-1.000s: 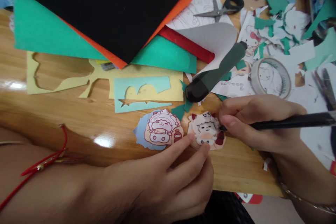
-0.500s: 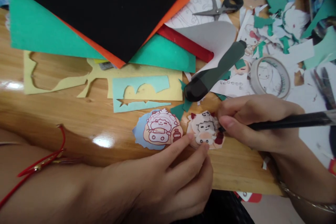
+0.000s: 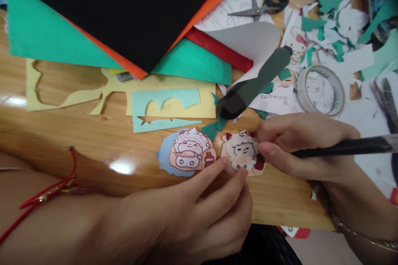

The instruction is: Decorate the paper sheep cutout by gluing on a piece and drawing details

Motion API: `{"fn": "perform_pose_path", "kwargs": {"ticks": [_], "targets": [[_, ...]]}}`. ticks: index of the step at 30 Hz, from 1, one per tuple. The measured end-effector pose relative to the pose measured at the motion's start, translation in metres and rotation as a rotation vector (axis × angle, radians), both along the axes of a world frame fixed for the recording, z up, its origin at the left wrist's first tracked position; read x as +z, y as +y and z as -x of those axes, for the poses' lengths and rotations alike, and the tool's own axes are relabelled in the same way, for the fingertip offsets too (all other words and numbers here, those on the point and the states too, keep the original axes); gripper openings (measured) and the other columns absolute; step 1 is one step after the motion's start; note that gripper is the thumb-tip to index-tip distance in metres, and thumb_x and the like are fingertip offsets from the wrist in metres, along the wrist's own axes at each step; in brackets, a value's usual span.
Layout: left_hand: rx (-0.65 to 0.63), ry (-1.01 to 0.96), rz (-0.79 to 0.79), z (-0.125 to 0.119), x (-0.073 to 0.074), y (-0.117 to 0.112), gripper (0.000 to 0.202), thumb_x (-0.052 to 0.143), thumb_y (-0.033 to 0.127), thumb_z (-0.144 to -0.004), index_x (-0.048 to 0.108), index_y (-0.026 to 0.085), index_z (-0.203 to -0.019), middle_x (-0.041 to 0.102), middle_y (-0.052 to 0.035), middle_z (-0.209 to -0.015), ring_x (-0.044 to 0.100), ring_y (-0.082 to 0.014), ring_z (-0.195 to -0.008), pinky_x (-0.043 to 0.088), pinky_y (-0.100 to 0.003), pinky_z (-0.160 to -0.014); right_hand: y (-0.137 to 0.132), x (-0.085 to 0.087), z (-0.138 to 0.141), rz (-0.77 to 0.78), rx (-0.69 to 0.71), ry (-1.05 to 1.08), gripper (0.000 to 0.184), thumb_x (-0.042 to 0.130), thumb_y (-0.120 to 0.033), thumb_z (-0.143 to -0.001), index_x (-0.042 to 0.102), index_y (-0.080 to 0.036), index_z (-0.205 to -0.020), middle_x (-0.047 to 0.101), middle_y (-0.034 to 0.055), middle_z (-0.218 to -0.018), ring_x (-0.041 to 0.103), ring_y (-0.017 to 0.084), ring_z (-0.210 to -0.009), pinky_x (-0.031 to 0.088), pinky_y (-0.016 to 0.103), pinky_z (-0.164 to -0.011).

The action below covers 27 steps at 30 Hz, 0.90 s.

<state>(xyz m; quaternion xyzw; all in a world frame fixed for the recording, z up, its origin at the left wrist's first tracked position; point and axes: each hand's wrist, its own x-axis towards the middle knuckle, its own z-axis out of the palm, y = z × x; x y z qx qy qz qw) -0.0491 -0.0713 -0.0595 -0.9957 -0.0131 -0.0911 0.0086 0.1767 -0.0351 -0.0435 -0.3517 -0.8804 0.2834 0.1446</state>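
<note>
In the head view, the small cutout (image 3: 239, 151) with the sheep face lies by the near edge of the table (image 3: 267, 211), right of the printed picture (image 3: 189, 149). The left hand (image 3: 217, 215) presses it with two fingertips; its thumb is hidden, so I cannot tell whether it pinches. The right hand (image 3: 307, 145) grasps the pen (image 3: 348, 147), tip at the cutout's right side, beside the dark red patch (image 3: 258, 165); contact is too small to tell.

To mark cleanly, I'd keep the left fingers firm but clear of the line, and use light, short strokes.

Against the earlier frame, the pen sits slightly lower; the left fingers keep their place on the cutout.
</note>
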Motion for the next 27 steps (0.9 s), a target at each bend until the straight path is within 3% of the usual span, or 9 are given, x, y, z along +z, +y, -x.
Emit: {"fn": "perform_pose_path", "kwargs": {"ticks": [5, 8, 11, 13, 16, 18, 21, 24, 27], "targets": [[-0.005, 0.001, -0.006, 0.001, 0.001, 0.0, 0.049, 0.024, 0.009, -0.085, 0.046, 0.018, -0.128, 0.051, -0.0057, -0.126, 0.051, -0.0257, -0.114, 0.046, -0.042, -0.096, 0.001, 0.0, 0.0, -0.034, -0.007, -0.023, 0.033, 0.046, -0.018, -0.088, 0.047, -0.019, -0.055, 0.04, -0.0049, -0.045, 0.034, 0.006, -0.042, 0.025, 0.024, -0.043], [-0.01, 0.003, -0.011, 0.001, 0.002, -0.001, 0.049, 0.025, 0.009, -0.085, 0.046, 0.018, -0.128, 0.05, -0.0061, -0.127, 0.05, -0.0258, -0.114, 0.046, -0.042, -0.096, 0.002, 0.001, 0.001, 0.037, 0.047, 0.064, 0.036, 0.045, -0.019, -0.09, 0.047, -0.019, -0.054, 0.044, -0.0039, -0.048, 0.035, 0.005, -0.043, 0.027, 0.021, -0.043], [-0.009, 0.012, -0.015, 0.0, 0.001, -0.001, 0.048, 0.026, 0.01, -0.085, 0.047, 0.018, -0.127, 0.051, -0.006, -0.126, 0.051, -0.0257, -0.115, 0.047, -0.041, -0.095, 0.002, -0.001, 0.002, 0.1, 0.023, 0.098, 0.027, 0.049, -0.014, -0.087, 0.049, -0.019, -0.06, 0.042, -0.0056, -0.044, 0.034, 0.006, -0.042, 0.026, 0.023, -0.042], [-0.003, 0.007, -0.026, 0.0, 0.001, -0.001, 0.047, 0.026, 0.012, -0.086, 0.046, 0.018, -0.128, 0.051, -0.0062, -0.126, 0.051, -0.0254, -0.114, 0.048, -0.041, -0.094, -0.001, -0.005, 0.003, 0.169, -0.062, 0.21, 0.027, 0.054, -0.01, -0.082, 0.046, -0.019, -0.058, 0.041, -0.0059, -0.045, 0.034, 0.005, -0.042, 0.025, 0.023, -0.042], [0.004, 0.008, -0.073, 0.001, 0.002, -0.002, 0.047, 0.024, 0.013, -0.087, 0.045, 0.017, -0.129, 0.051, -0.0063, -0.127, 0.052, -0.0233, -0.114, 0.048, -0.039, -0.095, -0.003, -0.012, 0.004, 0.289, -0.226, 0.587, 0.033, 0.056, -0.01, -0.081, 0.038, -0.018, -0.055, 0.039, -0.0065, -0.049, 0.036, 0.005, -0.043, 0.031, 0.021, -0.043], [-0.008, 0.053, -0.146, 0.005, 0.003, -0.006, 0.047, 0.022, 0.016, -0.089, 0.043, 0.016, -0.131, 0.05, -0.0061, -0.129, 0.052, -0.0209, -0.116, 0.045, -0.035, -0.1, -0.001, -0.013, 0.004, 0.304, -0.385, 0.836, 0.031, 0.058, -0.012, -0.079, 0.038, -0.019, -0.057, 0.038, -0.0073, -0.047, 0.037, 0.006, -0.041, 0.035, 0.022, -0.041], [-0.013, 0.124, -0.239, 0.013, 0.001, -0.015, 0.05, 0.023, 0.029, -0.092, 0.034, 0.013, -0.137, 0.043, -0.0097, -0.136, 0.045, -0.0222, -0.124, 0.037, -0.037, -0.107, 0.009, -0.01, 0.003, 0.289, -0.665, 1.096, 0.03, 0.06, -0.008, -0.072, 0.038, -0.02, -0.055, 0.035, -0.0081, -0.041, 0.029, 0.006, -0.035, 0.028, 0.02, -0.032], [0.001, 0.122, -0.182, 0.018, -0.005, -0.023, 0.059, 0.034, 0.04, -0.088, 0.032, 0.011, -0.139, 0.038, -0.0142, -0.14, 0.039, -0.0289, -0.128, 0.031, -0.045, -0.11, 0.017, -0.006, -0.001, 0.352, -0.864, 1.23, 0.036, 0.06, -0.008, -0.071, 0.032, -0.019, -0.052, 0.028, -0.0076, -0.039, 0.02, 0.006, -0.035, 0.02, 0.018, -0.029], [0.021, 0.088, -0.134, 0.015, -0.007, -0.024, 0.053, 0.038, 0.036, -0.088, 0.037, 0.015, -0.137, 0.042, -0.0114, -0.138, 0.043, -0.0267, -0.126, 0.031, -0.043, -0.109, 0.02, -0.004, -0.004, 0.418, -0.943, 1.296, 0.039, 0.06, -0.011, -0.073, 0.029, -0.018, -0.051, 0.027, -0.0067, -0.04, 0.019, 0.006, -0.036, 0.018, 0.018, -0.03]]}}
